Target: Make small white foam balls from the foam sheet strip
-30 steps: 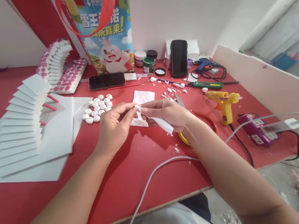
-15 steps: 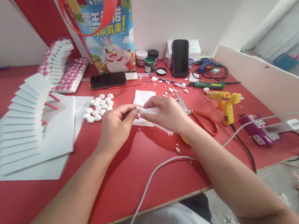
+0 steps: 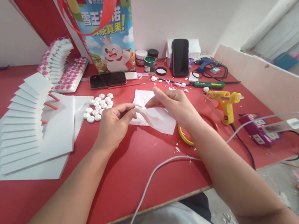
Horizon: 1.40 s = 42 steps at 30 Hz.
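Note:
My left hand point(image 3: 114, 126) is closed, thumb and forefinger pinching one end of a thin white paper sheet point(image 3: 160, 119). From that pinch the sheet spreads to the right and droops over the red table. My right hand point(image 3: 175, 104) is at the sheet's upper edge, thumb raised apart from the other fingers, whose tips point left and seem to touch the paper. Behind both hands lies another white paper piece point(image 3: 141, 96). Several small white rosette-like pieces point(image 3: 98, 106) are grouped left of it. Scissors with red and yellow handles point(image 3: 185, 136) lie partly under my right wrist.
A yellow glue gun point(image 3: 224, 103) and purple box point(image 3: 257, 130) stand right. A pale cable point(image 3: 157, 170) crosses in front. White fanned boards point(image 3: 23, 126) lie left. At the back are a phone point(image 3: 107, 80), a dark upright device point(image 3: 180, 57), paint jars point(image 3: 149, 64) and a printed bag point(image 3: 107, 32).
My right hand has turned, lifting its thumb away from the pinch near my left fingers. The paper sheet has unfolded wider below it. My left hand keeps its pinch almost in place.

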### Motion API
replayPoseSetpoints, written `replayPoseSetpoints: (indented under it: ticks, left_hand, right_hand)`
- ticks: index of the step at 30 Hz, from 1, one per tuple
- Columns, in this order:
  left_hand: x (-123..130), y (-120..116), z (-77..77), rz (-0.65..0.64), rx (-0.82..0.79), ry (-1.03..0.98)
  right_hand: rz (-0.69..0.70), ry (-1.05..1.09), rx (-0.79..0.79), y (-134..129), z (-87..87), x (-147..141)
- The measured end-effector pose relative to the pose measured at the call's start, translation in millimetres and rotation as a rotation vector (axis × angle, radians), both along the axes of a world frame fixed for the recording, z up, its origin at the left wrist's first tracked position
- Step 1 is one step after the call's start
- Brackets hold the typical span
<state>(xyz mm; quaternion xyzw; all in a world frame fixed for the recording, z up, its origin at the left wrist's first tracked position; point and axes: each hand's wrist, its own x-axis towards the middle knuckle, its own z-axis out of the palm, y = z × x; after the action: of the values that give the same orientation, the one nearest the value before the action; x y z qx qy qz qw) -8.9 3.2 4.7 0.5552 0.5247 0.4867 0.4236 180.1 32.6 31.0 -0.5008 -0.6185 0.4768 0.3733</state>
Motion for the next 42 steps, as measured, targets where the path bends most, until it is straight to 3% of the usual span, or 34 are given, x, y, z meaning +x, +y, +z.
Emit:
replayPoseSetpoints:
  ticks: [2,5,8,11,16,25,30,36,42]
  left_hand:
    - [1,-1,1.2,-0.032,0.046,0.020]
    - [1,-2,0.1,-0.065,0.104,0.046]
    - [0,-2,-2.2,-0.064,0.123,0.051]
    - [-1,-1,-3.2,-0.051,0.125,0.061]
    - [-1,-2,-1.7,-0.028,0.135,0.101]
    - [3,-7,1.7,-0.020,0.108,0.104]
    - [7,-6,-2.8,0.003,-0.037,-0.032]
    - [3,-2,-5.8,0.041,-0.035,-0.074]
    - [3,-2,-4.2,0.035,-0.031,-0.067]
  right_hand:
    - [0.000,0.175,-0.212,4,0.3,3]
    - [0.135,0.312,-0.481,4,-0.8,1]
    - [0.265,0.416,-0.603,1,-1.2,-3]
    - [0.303,0.441,-0.631,-1,-0.5,-5]
    - [0.304,0.450,-0.580,-2,0.0,-6]
    - [0.208,0.235,-0.423,-5,-1.9,-11]
    - [0.098,-0.098,-0.111,-8,-4.0,-15]
    - [0.224,0.184,-0.277,-6,-9.9,-15]
    - [0.205,0.022,-0.150,-5,-8.5,-16]
